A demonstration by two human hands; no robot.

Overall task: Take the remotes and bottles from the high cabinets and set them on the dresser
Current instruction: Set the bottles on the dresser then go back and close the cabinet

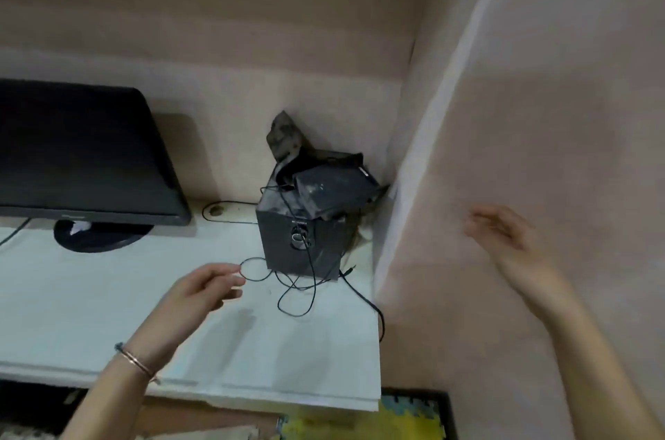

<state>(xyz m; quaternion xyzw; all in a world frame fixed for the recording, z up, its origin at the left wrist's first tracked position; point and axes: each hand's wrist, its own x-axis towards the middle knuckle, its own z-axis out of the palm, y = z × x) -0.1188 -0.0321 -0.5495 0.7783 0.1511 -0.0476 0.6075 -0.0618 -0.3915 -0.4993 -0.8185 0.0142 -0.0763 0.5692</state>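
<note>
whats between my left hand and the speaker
A loop of thin black cable lies on the white top between the left hand and the speaker, close to the fingertips. Otherwise that stretch is bare, as the head view shows.

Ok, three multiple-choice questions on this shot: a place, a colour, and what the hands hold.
1. Where is the speaker? A) in the wall corner B) on the floor C) in a hand
2. What colour is the monitor? A) white B) black C) red
3. What do the left hand and right hand hold? A) a remote B) a bottle C) nothing
Answers: 1 A, it stands where the walls meet. 2 B, frame and screen are black. 3 C, fingers loose, nothing in them.
</note>
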